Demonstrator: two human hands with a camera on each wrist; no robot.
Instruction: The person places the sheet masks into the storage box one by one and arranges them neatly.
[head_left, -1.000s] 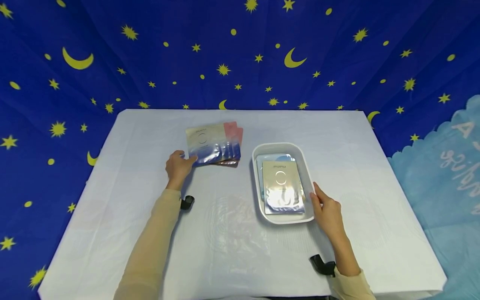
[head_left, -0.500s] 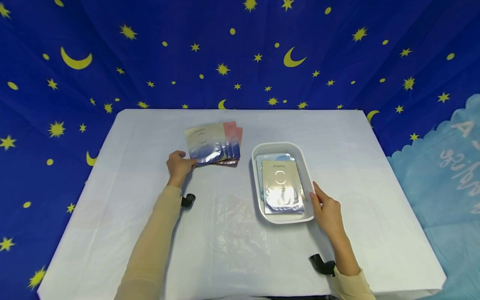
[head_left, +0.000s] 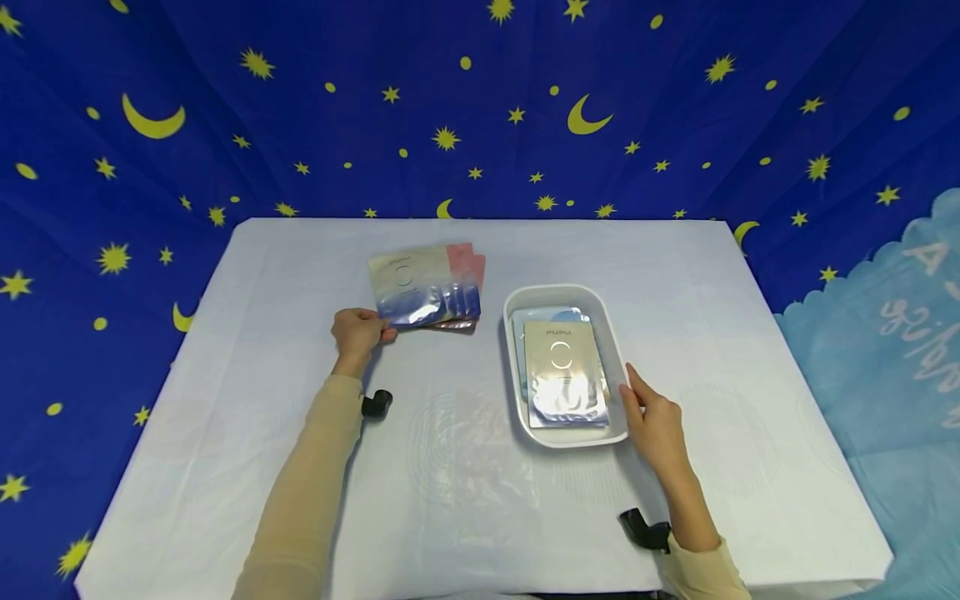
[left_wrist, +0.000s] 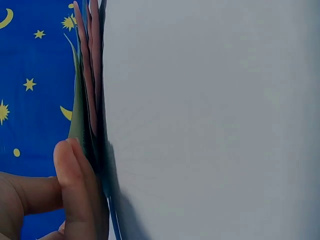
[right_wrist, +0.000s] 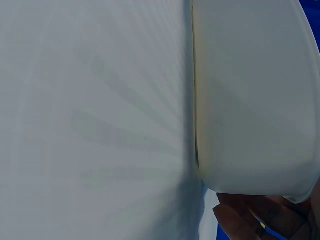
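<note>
Because this flat beige-and-blue foil sachet [head_left: 408,287] looks light and slippery, my left hand [head_left: 357,335] sensibly pinches its corner; my right hand [head_left: 657,429] grips the white oblong plastic tray [head_left: 617,350].

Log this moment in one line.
left hand: pinches fanned packets at corner; right hand: holds white tub; in tub: PMPM packet topmost

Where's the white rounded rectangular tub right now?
In the head view, the white tub sits right of centre on the white table, between the fanned beige, blue and pink flat pouches and the person's right hand, which holds its side.
</note>
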